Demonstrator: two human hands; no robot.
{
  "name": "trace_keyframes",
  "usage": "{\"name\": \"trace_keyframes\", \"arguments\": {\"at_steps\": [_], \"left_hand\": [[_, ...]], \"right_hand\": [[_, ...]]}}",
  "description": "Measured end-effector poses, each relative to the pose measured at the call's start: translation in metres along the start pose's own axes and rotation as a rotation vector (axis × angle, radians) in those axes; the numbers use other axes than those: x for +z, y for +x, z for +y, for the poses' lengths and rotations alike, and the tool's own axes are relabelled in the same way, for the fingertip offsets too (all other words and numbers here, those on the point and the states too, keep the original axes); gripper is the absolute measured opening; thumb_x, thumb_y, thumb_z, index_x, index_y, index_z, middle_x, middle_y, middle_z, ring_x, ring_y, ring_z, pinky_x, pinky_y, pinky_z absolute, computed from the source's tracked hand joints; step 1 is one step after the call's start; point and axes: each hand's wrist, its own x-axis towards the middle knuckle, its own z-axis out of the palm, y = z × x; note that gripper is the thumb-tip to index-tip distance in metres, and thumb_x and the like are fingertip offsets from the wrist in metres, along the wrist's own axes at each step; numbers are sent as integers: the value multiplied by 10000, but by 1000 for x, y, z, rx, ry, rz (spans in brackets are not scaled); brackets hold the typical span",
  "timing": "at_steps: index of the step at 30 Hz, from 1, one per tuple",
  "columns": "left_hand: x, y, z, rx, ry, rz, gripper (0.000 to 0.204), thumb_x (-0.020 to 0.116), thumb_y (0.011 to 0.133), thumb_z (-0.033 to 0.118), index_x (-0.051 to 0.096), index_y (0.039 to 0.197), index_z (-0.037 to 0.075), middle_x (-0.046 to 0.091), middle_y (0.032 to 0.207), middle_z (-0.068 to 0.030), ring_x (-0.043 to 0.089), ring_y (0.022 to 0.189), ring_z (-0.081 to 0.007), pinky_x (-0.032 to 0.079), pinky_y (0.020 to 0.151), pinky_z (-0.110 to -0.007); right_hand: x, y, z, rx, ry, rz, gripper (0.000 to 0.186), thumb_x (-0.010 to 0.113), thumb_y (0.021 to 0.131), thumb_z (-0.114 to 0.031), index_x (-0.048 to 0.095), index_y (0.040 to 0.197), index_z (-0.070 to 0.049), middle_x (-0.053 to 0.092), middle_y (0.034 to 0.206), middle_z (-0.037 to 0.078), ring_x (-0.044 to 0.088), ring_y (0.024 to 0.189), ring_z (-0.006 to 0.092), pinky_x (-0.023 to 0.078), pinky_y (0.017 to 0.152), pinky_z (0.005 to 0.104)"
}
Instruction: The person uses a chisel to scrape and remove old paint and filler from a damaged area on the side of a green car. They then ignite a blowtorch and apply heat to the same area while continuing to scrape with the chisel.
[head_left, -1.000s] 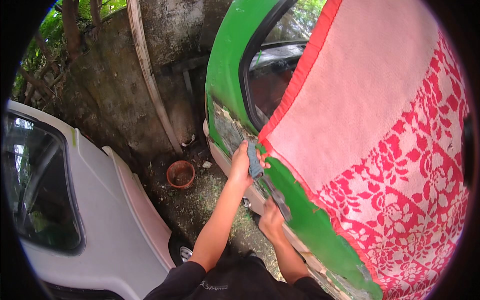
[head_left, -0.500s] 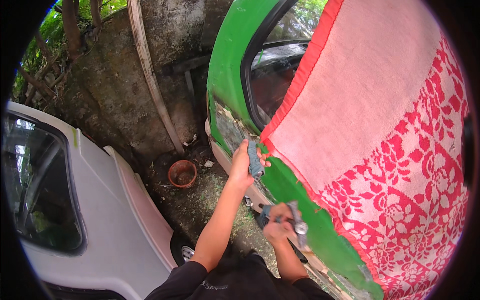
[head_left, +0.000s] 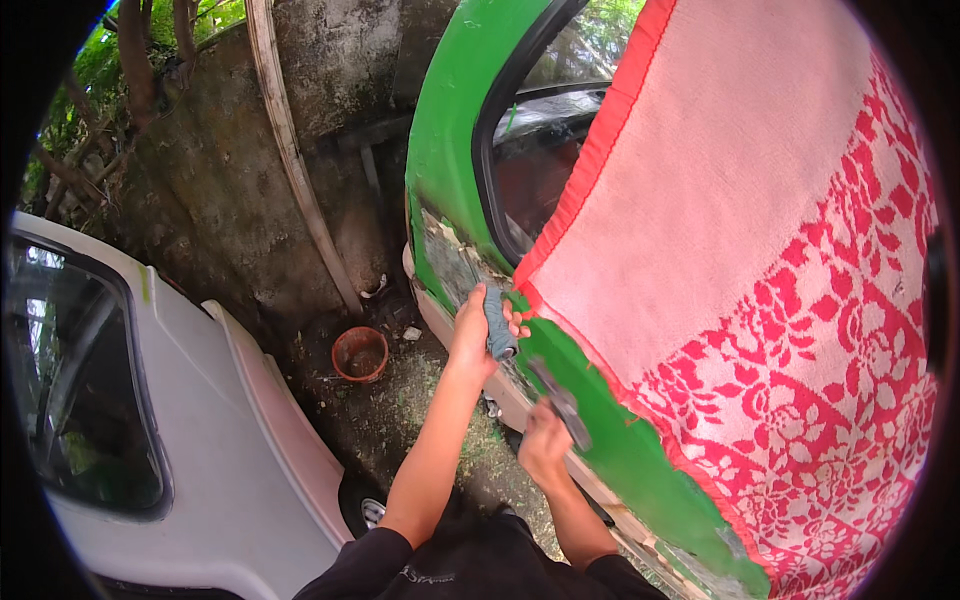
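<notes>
My left hand (head_left: 471, 336) is closed around the cloth-wrapped, grey-blue handle of a chisel (head_left: 500, 326), held against the side of a green car body (head_left: 610, 425). The chisel's butt end faces me, and its far end is hard to make out near a scraped, bare patch (head_left: 452, 258) of the bodywork. Below and to the right, my right hand (head_left: 544, 440) grips a hammer (head_left: 562, 402). Motion blurs the hammer's metal head, which is close to the chisel's butt but apart from it.
A red and pink patterned blanket (head_left: 740, 200) drapes over the car's window and side. Left of me stands a white car (head_left: 230, 430). A reddish-brown bucket (head_left: 358, 376) sits on the littered ground, before a stained wall (head_left: 225, 190) with a leaning wooden plank (head_left: 300, 180).
My right hand has swung the hammer up and leftward, bringing its head nearer the chisel's butt. My left hand keeps its grip on the chisel, and the whole view has shifted slightly.
</notes>
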Motion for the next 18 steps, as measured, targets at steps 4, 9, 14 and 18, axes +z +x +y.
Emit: {"name": "trace_keyframes", "arguments": {"at_steps": [4,9,14,18], "left_hand": [[5,-4,-3,6,32,23,387,284,1076,346,435,877,52,502,649,-76,522,537,-216,539,585,-433],[-1,-5,2,3,31,5,399,277,1077,347,440,873,46,499,638,-80,532,540,-217,542,583,-434],[6,-5,2,11,46,28,408,273,1078,349,438,870,40,495,634,-79,535,529,-216,549,578,-435],[-5,-6,-4,13,65,51,418,269,1079,349,439,860,37,498,642,-80,536,522,-218,558,581,-439]], "right_hand": [[-4,-6,24,-438,28,74,313,477,988,-300,457,768,-78,492,568,52,461,485,199,380,480,335],[-2,-10,27,-4,-121,-21,256,536,928,-233,476,738,-71,502,606,27,482,489,167,409,476,343],[-2,-8,32,-322,218,83,221,589,901,-201,518,783,-28,528,602,17,474,477,144,413,469,313],[10,4,15,-80,-291,-105,197,605,919,-172,598,897,23,553,566,40,528,475,161,437,472,309]]}}
